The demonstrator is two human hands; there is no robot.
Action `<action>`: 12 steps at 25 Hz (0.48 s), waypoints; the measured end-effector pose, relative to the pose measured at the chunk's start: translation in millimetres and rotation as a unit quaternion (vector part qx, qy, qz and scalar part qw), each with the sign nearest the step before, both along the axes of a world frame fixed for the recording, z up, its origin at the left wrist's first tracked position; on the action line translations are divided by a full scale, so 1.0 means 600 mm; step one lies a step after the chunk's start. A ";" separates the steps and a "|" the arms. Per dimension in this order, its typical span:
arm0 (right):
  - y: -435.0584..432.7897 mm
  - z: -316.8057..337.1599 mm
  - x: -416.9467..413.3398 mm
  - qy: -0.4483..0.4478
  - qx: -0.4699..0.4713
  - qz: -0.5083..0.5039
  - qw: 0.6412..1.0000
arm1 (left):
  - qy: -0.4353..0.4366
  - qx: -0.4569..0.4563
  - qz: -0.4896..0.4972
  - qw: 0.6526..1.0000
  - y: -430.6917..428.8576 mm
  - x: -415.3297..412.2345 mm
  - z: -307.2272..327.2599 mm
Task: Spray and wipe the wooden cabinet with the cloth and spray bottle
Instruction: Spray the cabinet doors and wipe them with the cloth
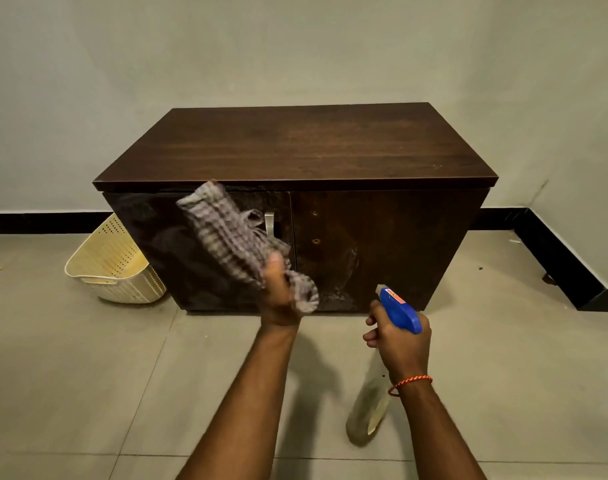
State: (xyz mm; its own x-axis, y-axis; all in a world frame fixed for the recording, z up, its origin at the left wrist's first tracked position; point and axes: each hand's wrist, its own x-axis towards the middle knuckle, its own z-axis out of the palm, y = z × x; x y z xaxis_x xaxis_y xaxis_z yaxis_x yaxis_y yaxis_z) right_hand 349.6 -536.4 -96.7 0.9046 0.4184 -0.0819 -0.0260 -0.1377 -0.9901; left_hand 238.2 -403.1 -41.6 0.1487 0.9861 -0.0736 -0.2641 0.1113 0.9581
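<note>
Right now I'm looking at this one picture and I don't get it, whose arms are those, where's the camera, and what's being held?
There is no machine here. The single picture comes from a wide-angle camera worn on a person's head, looking forward and down, so the two bare arms reaching in from the bottom are that person's own.

The left hand grips a checked grey cloth, raised in front of the left door of a dark wooden cabinet. The cloth is blurred, so it is probably moving. The right hand holds a spray bottle with a blue trigger head, its nozzle aimed at the right door, where there are pale wet-looking streaks. The bottle's clear body hangs below the wrist.

The cabinet stands on a tiled floor against a plain wall. A cream perforated basket leans beside its left end.
</note>
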 end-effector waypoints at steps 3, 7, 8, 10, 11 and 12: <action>0.002 0.022 0.010 -0.022 0.040 0.003 0.999 | 0.232 0.426 -0.059 0.872 0.053 0.065 0.012; 0.003 0.068 0.031 -0.023 0.078 0.043 0.996 | 0.452 0.658 0.014 0.602 0.131 0.097 -0.004; 0.006 0.081 0.036 -0.019 0.082 0.052 0.995 | 0.469 0.691 0.033 0.549 0.144 0.096 -0.012; 0.013 0.102 0.039 -0.015 0.085 0.065 0.994 | 0.476 0.752 -0.004 0.457 0.153 0.087 -0.023; 0.017 0.109 0.039 -0.019 0.087 0.071 0.993 | 0.469 0.775 -0.028 0.423 0.158 0.085 -0.034; 0.019 0.112 0.038 -0.022 0.091 0.074 0.993 | 0.459 0.797 -0.056 0.388 0.164 0.084 -0.052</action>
